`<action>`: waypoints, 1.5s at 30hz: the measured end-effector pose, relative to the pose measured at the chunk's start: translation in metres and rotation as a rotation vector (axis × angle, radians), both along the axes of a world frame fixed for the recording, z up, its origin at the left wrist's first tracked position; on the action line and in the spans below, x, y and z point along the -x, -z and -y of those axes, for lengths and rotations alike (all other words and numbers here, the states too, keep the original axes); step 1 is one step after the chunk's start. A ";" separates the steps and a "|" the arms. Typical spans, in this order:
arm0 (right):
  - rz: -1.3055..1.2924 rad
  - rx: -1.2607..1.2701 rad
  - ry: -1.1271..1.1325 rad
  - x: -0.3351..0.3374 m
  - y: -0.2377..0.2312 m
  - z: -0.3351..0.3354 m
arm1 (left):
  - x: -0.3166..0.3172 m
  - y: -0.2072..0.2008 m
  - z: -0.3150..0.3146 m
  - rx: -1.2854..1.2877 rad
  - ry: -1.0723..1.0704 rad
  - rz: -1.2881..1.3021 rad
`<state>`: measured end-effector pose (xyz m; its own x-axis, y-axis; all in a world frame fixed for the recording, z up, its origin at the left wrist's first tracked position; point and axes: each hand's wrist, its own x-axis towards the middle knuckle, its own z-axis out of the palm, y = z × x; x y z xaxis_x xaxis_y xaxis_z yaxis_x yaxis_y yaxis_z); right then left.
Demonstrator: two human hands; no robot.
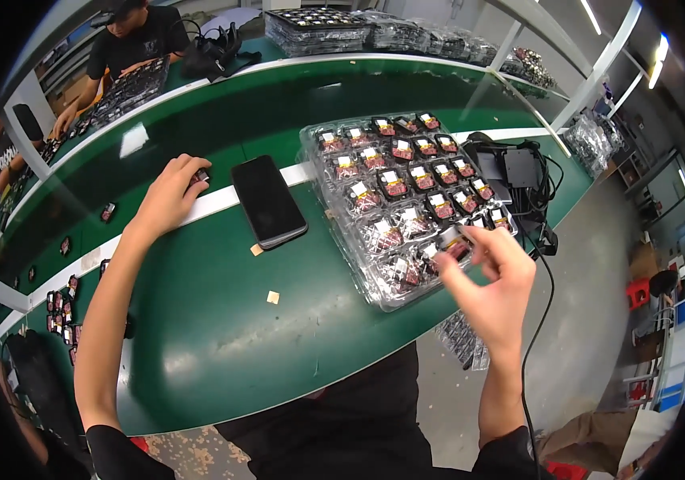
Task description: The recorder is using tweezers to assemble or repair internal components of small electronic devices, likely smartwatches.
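My left hand (168,196) rests on the white rail between the bench and the green belt, its fingers curled over a small black part (201,174). Over the near right side of a clear plastic tray (334,232), my right hand (493,276) has its thumb and index finger at either side of a small part (454,242), blurred by motion. Many small black parts with white and yellow labels and reddish faces, such as this labelled part (393,183), sit in the tray's pockets. A black smartphone (269,200) lies between my hands.
Loose parts (58,316) cluster at the left, and some lie on the green belt (222,132). A black adapter with cables (522,172) sits right of the tray. Stacked trays (318,36) stand on the far shelf. A co-worker (138,40) works at the upper left.
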<state>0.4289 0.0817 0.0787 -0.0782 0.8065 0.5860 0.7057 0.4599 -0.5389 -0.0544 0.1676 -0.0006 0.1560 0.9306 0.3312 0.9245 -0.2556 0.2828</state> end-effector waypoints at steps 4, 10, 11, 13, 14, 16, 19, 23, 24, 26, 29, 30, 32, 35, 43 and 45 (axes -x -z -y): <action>0.031 -0.025 0.094 -0.030 0.018 -0.017 | -0.008 -0.001 0.004 -0.065 0.050 0.033; -0.134 0.070 0.070 -0.023 0.012 0.000 | -0.050 -0.019 0.089 -0.023 0.138 0.093; -0.211 0.104 0.022 -0.026 0.007 0.006 | -0.067 -0.028 0.106 0.002 0.195 0.145; -0.269 0.155 -0.109 -0.015 0.008 0.014 | -0.080 -0.023 0.135 0.051 0.312 0.092; -0.259 0.242 -0.183 -0.001 0.000 0.023 | -0.084 -0.019 0.146 0.031 0.339 0.060; -0.142 0.303 -0.417 0.020 -0.004 0.032 | -0.090 -0.015 0.161 0.031 0.347 0.027; -0.108 0.425 -0.660 0.062 0.009 0.042 | -0.090 -0.019 0.166 0.029 0.286 -0.003; -0.126 0.515 -0.727 0.098 0.037 0.037 | -0.072 -0.020 0.172 0.126 0.248 0.089; -0.121 0.535 -0.702 0.106 0.039 0.035 | -0.068 -0.018 0.173 0.160 0.262 0.153; -0.180 0.576 -0.707 0.118 0.054 0.032 | -0.062 -0.011 0.175 0.188 0.286 0.254; -0.249 0.651 -0.710 0.131 0.063 0.026 | -0.058 -0.013 0.174 0.240 0.299 0.254; -0.329 0.711 -0.693 0.136 0.064 0.024 | -0.057 -0.011 0.173 0.226 0.305 0.291; -0.434 0.786 -0.682 0.143 0.066 0.021 | -0.057 -0.007 0.173 0.205 0.318 0.273; -0.414 0.773 -0.695 0.147 0.070 0.017 | -0.052 0.000 0.174 0.165 0.323 0.269; -0.296 0.634 -0.722 0.139 0.083 0.020 | -0.065 0.005 0.180 0.213 0.316 0.360; -0.173 0.516 -0.767 0.144 0.084 0.018 | -0.065 0.007 0.177 0.219 0.317 0.368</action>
<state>0.2851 0.0641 -0.0057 -0.6413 0.7339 0.2238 0.2000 0.4415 -0.8747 0.0106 -0.0093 -0.0079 0.3512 0.9101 0.2199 0.6413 -0.4049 0.6517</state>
